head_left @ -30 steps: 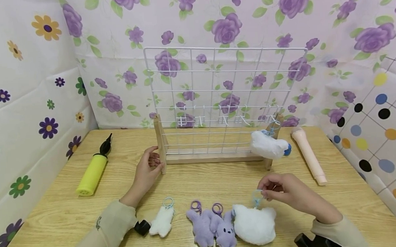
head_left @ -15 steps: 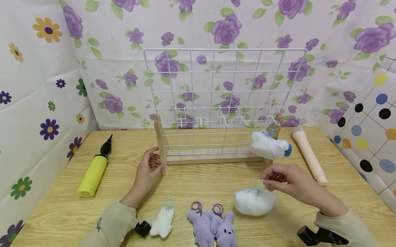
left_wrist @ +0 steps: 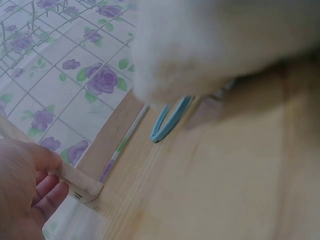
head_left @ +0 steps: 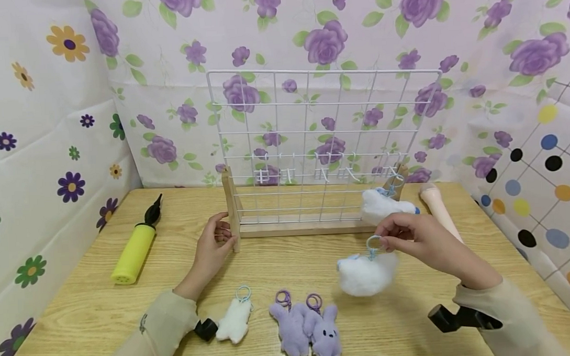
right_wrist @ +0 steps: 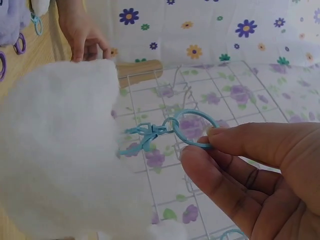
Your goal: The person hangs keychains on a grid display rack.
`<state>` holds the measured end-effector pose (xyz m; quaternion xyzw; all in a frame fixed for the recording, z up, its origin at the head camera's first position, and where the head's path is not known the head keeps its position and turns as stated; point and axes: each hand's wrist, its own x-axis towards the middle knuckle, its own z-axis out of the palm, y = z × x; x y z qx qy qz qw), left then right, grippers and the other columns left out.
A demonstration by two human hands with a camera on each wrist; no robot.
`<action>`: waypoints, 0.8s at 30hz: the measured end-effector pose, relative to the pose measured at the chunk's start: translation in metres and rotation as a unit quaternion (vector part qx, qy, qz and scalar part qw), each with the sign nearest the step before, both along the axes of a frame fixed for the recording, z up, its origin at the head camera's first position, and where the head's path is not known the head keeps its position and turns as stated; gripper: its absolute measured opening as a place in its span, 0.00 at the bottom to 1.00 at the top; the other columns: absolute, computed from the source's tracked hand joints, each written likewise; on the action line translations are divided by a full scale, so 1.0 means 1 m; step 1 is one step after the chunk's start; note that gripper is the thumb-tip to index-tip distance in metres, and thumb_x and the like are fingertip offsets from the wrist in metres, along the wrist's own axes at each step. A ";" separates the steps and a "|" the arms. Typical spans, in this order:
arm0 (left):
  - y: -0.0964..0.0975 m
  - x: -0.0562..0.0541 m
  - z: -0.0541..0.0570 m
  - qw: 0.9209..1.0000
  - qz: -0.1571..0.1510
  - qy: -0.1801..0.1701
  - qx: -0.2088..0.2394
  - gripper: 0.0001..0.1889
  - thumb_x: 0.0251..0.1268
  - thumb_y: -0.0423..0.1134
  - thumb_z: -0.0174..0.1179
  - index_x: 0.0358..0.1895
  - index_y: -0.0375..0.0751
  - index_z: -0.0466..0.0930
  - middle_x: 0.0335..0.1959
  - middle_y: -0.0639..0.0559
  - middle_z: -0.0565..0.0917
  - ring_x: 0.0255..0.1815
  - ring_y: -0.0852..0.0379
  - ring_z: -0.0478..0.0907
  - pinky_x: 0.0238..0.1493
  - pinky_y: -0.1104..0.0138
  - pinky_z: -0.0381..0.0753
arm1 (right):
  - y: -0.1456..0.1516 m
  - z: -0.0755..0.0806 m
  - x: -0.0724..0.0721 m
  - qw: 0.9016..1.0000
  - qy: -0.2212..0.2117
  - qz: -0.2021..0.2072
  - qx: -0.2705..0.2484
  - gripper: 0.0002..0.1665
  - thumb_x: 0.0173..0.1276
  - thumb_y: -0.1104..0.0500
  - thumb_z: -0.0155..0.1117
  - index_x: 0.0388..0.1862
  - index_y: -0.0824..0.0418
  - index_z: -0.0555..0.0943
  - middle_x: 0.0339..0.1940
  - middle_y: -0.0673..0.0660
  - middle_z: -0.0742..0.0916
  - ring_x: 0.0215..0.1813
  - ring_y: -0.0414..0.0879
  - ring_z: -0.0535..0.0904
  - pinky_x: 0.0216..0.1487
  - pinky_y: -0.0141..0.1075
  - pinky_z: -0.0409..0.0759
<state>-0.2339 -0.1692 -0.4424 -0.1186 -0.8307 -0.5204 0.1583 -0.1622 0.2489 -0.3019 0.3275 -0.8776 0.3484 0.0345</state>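
My right hand [head_left: 416, 241] pinches the light-blue key ring [right_wrist: 197, 112] of a white plush keychain [head_left: 366, 274] between thumb and fingertip. The fluffy body hangs from the ring and clasp in front of the rack. My left hand [head_left: 212, 243] grips the wooden end post [left_wrist: 77, 177] of the wire grid rack [head_left: 307, 130], thumb on one side and fingers curled on the other. Another white plush keychain [head_left: 382, 206] with blue bits hangs by its ring from the rack's rightmost hook, partly behind my right hand.
A small white plush keychain [head_left: 234, 320] and two purple plush keychains [head_left: 292, 329] lie on the table near the front. Several white hooks [head_left: 322, 172] line the grid. A yellow-green hand pump [head_left: 134, 254] lies left, a pale pink tube-shaped object [head_left: 439, 209] right.
The white plush keychain has come up off the table and moved toward the rack, carried by my right hand. The left hand has stayed at the rack's post.
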 end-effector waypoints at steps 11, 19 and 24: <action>0.000 0.000 -0.001 1.000 0.000 0.000 0.001 0.32 0.56 0.22 0.63 0.65 0.34 0.63 0.45 0.38 0.76 0.42 0.49 0.76 0.41 0.76 0.78 | -0.010 0.014 -0.016 0.999 0.024 -0.044 -0.017 0.05 0.67 0.67 0.60 0.41 0.62 0.80 0.32 0.53 0.86 0.31 0.37 0.83 0.34 0.31 0.84; 0.000 0.000 -0.001 1.000 0.000 0.010 0.000 0.32 0.55 0.21 0.63 0.65 0.33 0.63 0.44 0.38 0.76 0.41 0.50 0.75 0.41 0.76 0.78 | -0.018 0.018 -0.027 0.995 0.038 -0.085 -0.032 0.05 0.68 0.66 0.61 0.42 0.65 0.80 0.34 0.57 0.86 0.32 0.35 0.83 0.34 0.31 0.84; -0.001 0.000 0.000 1.000 -0.002 0.002 0.004 0.32 0.56 0.21 0.63 0.65 0.34 0.63 0.45 0.38 0.76 0.42 0.50 0.75 0.41 0.77 0.78 | -0.021 0.021 -0.032 0.993 0.046 -0.103 -0.044 0.06 0.68 0.66 0.61 0.42 0.66 0.80 0.34 0.59 0.86 0.32 0.33 0.83 0.35 0.33 0.85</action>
